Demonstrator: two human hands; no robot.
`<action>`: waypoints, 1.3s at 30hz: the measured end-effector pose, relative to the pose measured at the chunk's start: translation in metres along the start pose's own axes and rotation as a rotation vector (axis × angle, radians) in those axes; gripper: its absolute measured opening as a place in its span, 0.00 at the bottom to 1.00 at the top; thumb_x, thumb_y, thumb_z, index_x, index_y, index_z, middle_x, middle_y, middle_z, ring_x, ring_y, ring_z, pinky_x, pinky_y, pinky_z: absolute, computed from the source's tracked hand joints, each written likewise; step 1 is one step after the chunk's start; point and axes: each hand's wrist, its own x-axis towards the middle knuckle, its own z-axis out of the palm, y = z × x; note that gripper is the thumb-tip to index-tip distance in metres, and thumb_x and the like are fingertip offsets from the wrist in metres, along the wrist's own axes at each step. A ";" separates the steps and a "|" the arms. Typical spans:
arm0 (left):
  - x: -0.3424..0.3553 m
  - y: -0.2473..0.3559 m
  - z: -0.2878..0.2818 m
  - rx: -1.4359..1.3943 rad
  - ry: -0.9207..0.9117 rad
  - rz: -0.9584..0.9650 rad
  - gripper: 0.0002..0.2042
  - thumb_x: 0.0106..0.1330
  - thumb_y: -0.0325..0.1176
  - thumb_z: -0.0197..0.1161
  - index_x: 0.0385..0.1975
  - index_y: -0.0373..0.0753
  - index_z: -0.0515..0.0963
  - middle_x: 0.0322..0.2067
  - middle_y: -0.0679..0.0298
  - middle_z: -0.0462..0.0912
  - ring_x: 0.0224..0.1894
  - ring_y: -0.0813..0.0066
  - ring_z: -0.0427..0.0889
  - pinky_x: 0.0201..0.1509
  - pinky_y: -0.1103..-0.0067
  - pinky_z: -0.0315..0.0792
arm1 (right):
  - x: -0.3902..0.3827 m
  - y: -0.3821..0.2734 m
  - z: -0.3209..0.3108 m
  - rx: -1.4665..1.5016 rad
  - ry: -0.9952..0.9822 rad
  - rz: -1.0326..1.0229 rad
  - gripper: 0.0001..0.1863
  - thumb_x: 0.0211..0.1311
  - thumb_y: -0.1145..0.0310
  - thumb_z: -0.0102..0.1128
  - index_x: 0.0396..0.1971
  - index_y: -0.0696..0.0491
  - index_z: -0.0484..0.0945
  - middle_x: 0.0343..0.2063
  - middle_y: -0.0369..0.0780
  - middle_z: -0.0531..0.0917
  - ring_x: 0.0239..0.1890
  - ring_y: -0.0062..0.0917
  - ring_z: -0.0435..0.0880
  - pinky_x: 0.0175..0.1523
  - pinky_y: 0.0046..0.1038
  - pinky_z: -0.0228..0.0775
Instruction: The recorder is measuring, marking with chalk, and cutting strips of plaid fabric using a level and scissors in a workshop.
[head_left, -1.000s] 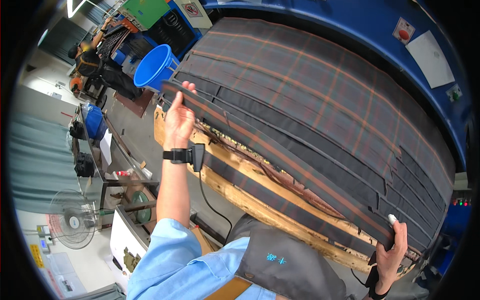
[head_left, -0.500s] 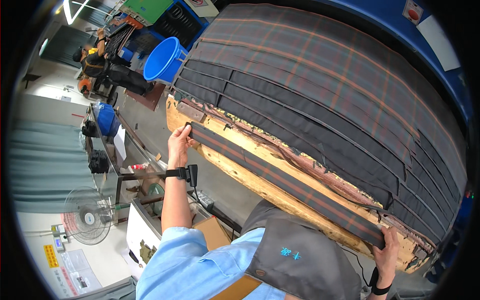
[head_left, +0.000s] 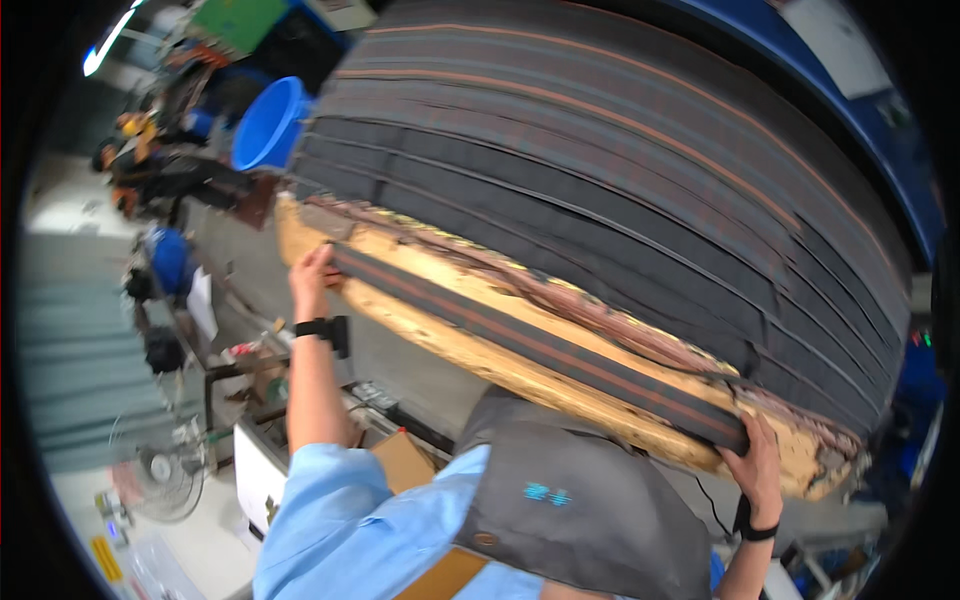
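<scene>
A long, dark plaid fabric strip (head_left: 530,338) with reddish-orange stripes stretches along a wooden board (head_left: 420,328). My left hand (head_left: 312,280) pinches its far-left end, fingers closed on it. At the other end, my right hand (head_left: 752,460) grips the strip near the board's right side. Just beyond the strip lies a frayed edge of cut scraps (head_left: 560,300) with brown and yellow bits. Behind that spreads a wide stack of dark plaid cloth (head_left: 620,130), with black layers toward the front.
A blue bucket (head_left: 270,124) stands beyond the board's left end. Another person (head_left: 170,170) is at the far left, blurred. A fan (head_left: 160,467) and a cardboard box (head_left: 403,460) are at the lower left. Blue machinery (head_left: 905,180) borders the right.
The whole view has shifted and blurred, with the board and cloth now further left and turned slightly. Both hands still hold the strip's ends.
</scene>
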 end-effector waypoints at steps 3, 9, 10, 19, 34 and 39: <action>0.017 -0.009 -0.014 0.103 -0.008 0.016 0.11 0.71 0.41 0.69 0.44 0.42 0.84 0.29 0.70 0.82 0.29 0.81 0.81 0.33 0.80 0.77 | -0.009 0.034 -0.011 0.147 -0.191 0.143 0.37 0.45 0.57 0.82 0.56 0.56 0.79 0.52 0.49 0.82 0.57 0.47 0.78 0.61 0.42 0.70; 0.045 -0.027 -0.026 -0.041 -0.032 -0.024 0.09 0.73 0.39 0.69 0.33 0.44 0.79 0.21 0.75 0.74 0.22 0.85 0.72 0.25 0.85 0.68 | -0.030 0.083 -0.022 0.199 -0.031 0.340 0.17 0.62 0.63 0.72 0.44 0.60 0.82 0.36 0.50 0.87 0.40 0.43 0.86 0.47 0.37 0.76; 0.049 -0.029 -0.026 -0.070 -0.030 -0.023 0.09 0.73 0.38 0.69 0.33 0.44 0.79 0.21 0.74 0.74 0.22 0.85 0.72 0.25 0.85 0.69 | -0.030 0.084 -0.021 0.201 -0.025 0.337 0.17 0.62 0.63 0.72 0.44 0.60 0.82 0.36 0.50 0.87 0.40 0.43 0.86 0.47 0.37 0.76; 0.043 -0.026 -0.024 -0.137 -0.048 -0.002 0.10 0.73 0.39 0.68 0.35 0.42 0.77 0.21 0.73 0.73 0.21 0.84 0.71 0.26 0.85 0.72 | -0.029 0.109 0.003 0.495 0.131 0.545 0.14 0.68 0.65 0.67 0.41 0.62 0.81 0.29 0.42 0.85 0.33 0.23 0.80 0.42 0.28 0.72; 0.029 -0.025 -0.010 0.007 0.062 0.023 0.10 0.72 0.35 0.69 0.47 0.40 0.80 0.30 0.70 0.80 0.25 0.83 0.76 0.26 0.83 0.72 | -0.044 0.163 0.042 0.444 0.270 0.588 0.19 0.65 0.64 0.72 0.48 0.57 0.76 0.44 0.38 0.78 0.43 0.27 0.78 0.50 0.31 0.74; 0.014 -0.015 0.006 0.089 0.131 0.146 0.08 0.69 0.33 0.71 0.40 0.35 0.84 0.30 0.68 0.83 0.25 0.85 0.77 0.28 0.85 0.75 | -0.050 0.162 0.044 0.420 0.344 0.433 0.16 0.74 0.65 0.63 0.53 0.58 0.75 0.45 0.37 0.79 0.45 0.22 0.76 0.49 0.24 0.69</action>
